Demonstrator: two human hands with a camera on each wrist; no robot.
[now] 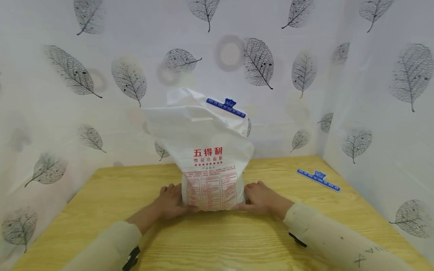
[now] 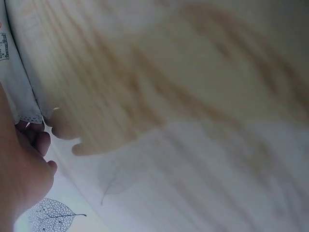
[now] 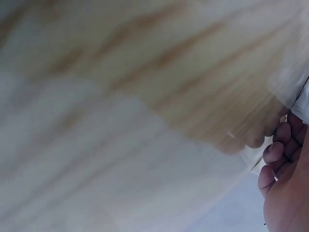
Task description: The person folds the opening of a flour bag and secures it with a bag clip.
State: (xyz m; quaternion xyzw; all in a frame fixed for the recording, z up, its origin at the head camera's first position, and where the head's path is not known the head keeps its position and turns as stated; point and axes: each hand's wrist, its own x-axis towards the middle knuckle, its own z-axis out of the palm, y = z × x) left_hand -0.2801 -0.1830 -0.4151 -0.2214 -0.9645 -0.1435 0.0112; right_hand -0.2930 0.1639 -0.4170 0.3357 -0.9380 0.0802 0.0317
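Note:
A white flour bag (image 1: pixel 211 162) with red Chinese print stands upright on the table, its loose top leaning to the left. My left hand (image 1: pixel 171 201) holds the bag's lower left side, thumb along the front bottom edge. On the opposite lower side my right hand (image 1: pixel 261 197) grips it the same way. Both wrist views show curled fingers at the bag's bottom edge; some fingertips are hidden. Behind the front panel rises more white plastic with a blue bag clip (image 1: pixel 226 108) along its upper right; I cannot tell whether it belongs to the same bag.
A second blue clip (image 1: pixel 318 180) lies on the wooden table (image 1: pixel 217 241) toward the right edge. Behind and at both sides hangs a pale curtain (image 1: pixel 135 45) with a leaf pattern. The wrist views show a glossy tabletop with blurred reflections.

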